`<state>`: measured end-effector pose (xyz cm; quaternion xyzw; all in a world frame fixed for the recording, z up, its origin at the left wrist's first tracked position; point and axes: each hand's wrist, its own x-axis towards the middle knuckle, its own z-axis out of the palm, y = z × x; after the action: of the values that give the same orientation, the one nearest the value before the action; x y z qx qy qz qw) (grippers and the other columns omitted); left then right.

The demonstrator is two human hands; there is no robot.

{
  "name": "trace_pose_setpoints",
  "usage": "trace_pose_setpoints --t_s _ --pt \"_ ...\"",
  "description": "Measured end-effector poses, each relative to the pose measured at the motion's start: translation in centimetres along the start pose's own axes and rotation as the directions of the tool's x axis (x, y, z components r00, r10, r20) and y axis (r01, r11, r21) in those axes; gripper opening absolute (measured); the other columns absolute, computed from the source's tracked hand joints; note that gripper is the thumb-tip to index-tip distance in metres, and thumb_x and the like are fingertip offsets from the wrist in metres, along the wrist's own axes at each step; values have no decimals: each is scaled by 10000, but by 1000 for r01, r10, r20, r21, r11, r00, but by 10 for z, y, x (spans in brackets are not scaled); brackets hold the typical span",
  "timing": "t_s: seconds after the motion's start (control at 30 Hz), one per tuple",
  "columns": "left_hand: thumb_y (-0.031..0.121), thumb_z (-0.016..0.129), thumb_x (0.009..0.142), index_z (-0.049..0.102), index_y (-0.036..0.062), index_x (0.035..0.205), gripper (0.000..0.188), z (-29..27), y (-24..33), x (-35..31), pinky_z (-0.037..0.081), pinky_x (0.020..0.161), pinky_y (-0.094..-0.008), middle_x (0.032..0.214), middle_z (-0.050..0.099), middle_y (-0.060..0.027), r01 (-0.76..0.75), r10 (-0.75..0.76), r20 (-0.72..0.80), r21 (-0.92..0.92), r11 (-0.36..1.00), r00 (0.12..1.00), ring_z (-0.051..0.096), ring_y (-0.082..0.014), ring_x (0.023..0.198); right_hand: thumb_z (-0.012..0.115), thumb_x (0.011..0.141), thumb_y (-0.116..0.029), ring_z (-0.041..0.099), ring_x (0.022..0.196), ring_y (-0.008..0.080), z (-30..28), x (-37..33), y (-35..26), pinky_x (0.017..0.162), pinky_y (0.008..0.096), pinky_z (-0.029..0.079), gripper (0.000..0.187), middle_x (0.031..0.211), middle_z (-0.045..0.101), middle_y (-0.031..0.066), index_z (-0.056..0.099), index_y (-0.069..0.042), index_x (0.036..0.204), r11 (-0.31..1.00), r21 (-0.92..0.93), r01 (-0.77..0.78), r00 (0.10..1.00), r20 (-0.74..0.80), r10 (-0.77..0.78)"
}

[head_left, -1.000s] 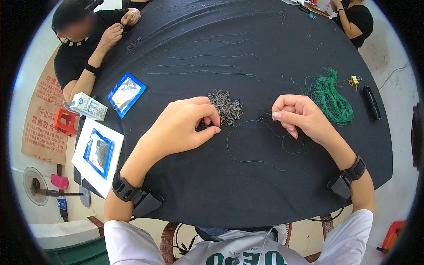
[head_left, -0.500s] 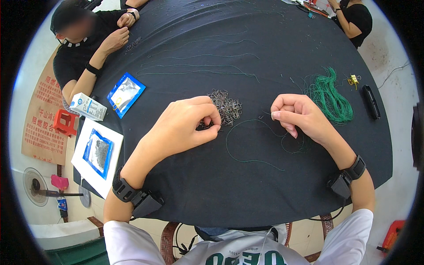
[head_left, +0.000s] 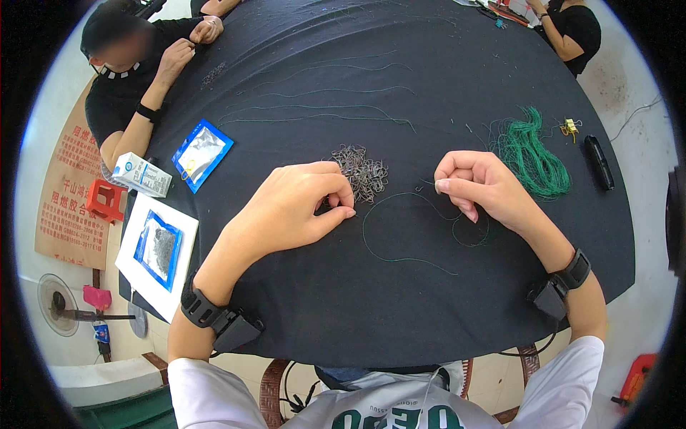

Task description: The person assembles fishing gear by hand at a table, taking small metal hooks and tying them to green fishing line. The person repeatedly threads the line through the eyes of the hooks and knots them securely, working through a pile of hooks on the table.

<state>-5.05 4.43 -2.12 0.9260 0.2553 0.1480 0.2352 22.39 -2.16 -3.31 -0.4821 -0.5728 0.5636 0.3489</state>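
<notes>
A pile of small dark metal fish hooks (head_left: pixel 366 174) lies on the black cloth at the middle of the table. My left hand (head_left: pixel 293 204) is beside its left edge, thumb and forefinger pinched together; whatever is between them is too small to make out. To the right, my right hand (head_left: pixel 482 182) pinches a thin green fishing line above the cloth. A small hook (head_left: pixel 419 188) shows just left of its fingertips. From there the green line (head_left: pixel 364 225) curves across the cloth between my hands, with another loop below my right hand.
A green line bundle (head_left: pixel 532 157), a yellow clip (head_left: pixel 569 128) and a black pen-like object (head_left: pixel 599 163) lie at right. Several cut lines (head_left: pixel 321 116) stretch beyond the hooks. At left are blue packets (head_left: pixel 203 154), a carton (head_left: pixel 141 174) and a white board (head_left: pixel 182 247). Co-workers sit at the far side.
My left fingertips have closed slightly at the edge of the hook pile. My right hand keeps its pinch, almost unmoved. The whole view has shifted a little.
</notes>
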Motion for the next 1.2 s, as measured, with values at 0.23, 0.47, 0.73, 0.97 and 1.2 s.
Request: trace_pose_setpoints --t_s 0.23,0.47,0.73,0.97,1.2 --pt "101 684 753 628 41 782 87 -2 3 1 450 571 -283 731 564 -51 11 -11 -2 -9 1000 1000 558 -167 629 591 895 -125 430 445 8 -1 0 2 414 164 344 103 573 484 -56 572 -42 836 1000 -11 13 1000 8 -13" --pt "97 699 747 641 47 793 90 -3 2 -1 450 579 -282 740 574 -49 -11 12 19 -25 1000 1000 561 -164 642 595 892 -132 429 449 8 1 0 1 418 163 346 111 576 480 -57 569 -41 834 1000 -19 7 1000 5 -7" --pt "88 696 742 627 41 776 90 -3 3 0 445 577 -286 723 566 -54 -5 7 48 -35 999 999 554 -171 631 589 894 -121 420 438 12 0 0 0 417 170 330 99 546 483 -53 565 -39 844 1000 -21 13 1000 11 -13" --pt "50 667 746 597 32 773 77 -5 11 2 422 540 -255 724 556 -40 -37 29 -66 -128 991 997 551 -126 626 584 892 -100 422 446 13 3 -4 -4 432 171 339 80 556 489 -48 576 -28 857 995 -60 82 996 -38 -85" --pt "14 659 783 615 36 828 67 27 29 1 427 479 -245 769 625 -42 -158 58 -330 -284 946 942 610 -123 624 614 858 -54 440 490 24 20 -14 -10 456 203 345 18 578 509 -25 619 -37 853 820 -480 311 880 -180 -439"
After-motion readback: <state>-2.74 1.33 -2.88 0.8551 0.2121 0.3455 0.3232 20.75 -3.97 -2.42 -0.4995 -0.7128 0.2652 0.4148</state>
